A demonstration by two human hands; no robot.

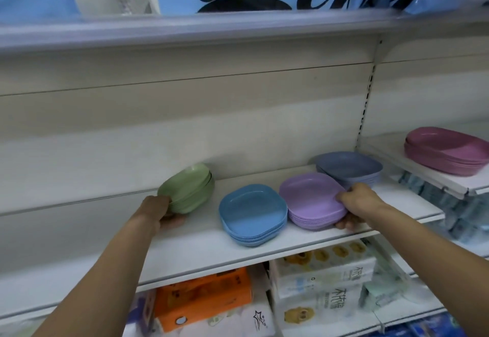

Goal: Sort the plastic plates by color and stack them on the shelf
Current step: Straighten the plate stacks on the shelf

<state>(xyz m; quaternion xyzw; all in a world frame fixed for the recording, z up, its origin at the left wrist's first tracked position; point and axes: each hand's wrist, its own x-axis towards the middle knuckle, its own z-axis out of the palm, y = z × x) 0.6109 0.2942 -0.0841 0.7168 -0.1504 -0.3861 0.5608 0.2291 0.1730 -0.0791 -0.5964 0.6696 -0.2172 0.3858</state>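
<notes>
1. the left hand (158, 209) curled round the near rim of the green stack (189, 191), which was tipped on edge toward the back left of the shelf (201, 246).
2. the right hand (354, 204) pinched the purple stack (312, 199) near the front edge, fingers on top, thumb beneath.
3. likely risk: the tilted green plates could fan apart and slide; a nudged purple stack could shove the light blue stack (252, 215) off the front edge.
4. purple plates lay flat, hollows up; as rounded squares they showed no clear long axis. green hollows faced up and left.

Showing big Chinese chars on white tissue packs (321, 281) under shelf (185, 252), 1st reading "不"; rest blurring out; orange pack (203, 299) print illegible.
</notes>
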